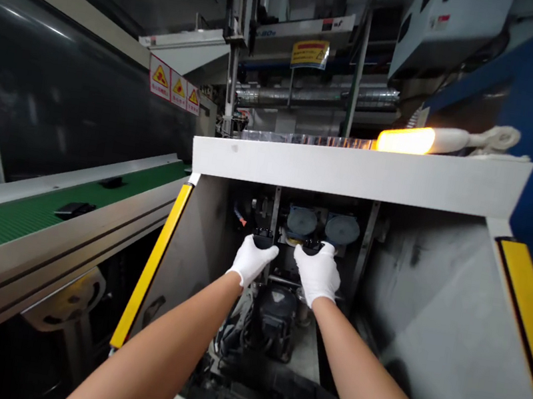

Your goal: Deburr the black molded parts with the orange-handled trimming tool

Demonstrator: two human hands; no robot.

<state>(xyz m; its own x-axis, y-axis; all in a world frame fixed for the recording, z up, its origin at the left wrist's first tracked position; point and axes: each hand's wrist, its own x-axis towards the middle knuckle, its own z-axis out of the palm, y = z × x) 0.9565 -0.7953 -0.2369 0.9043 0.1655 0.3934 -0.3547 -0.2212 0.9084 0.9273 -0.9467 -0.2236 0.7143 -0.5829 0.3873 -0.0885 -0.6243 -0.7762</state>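
Observation:
Both my hands wear white gloves and reach into the open bay of a machine. My left hand (251, 259) is closed around a black plastic part (263, 238), gripping it from the near side. In my right hand (318, 272) is a second black part (311, 247), mostly covered by the fingers. Just beyond the hands sit two round grey discs, the left disc (302, 221) and the right disc (343, 229). Beneath the hands is a dark motor-like unit (277, 312) with cables around it.
To the left runs a green conveyor belt (25, 220) carrying black parts (74, 210). Yellow strips (153, 266) edge the bay's sides, and a white beam (351, 176) crosses above. An orange lamp (405, 139) glows on top. Grey side panels flank my arms.

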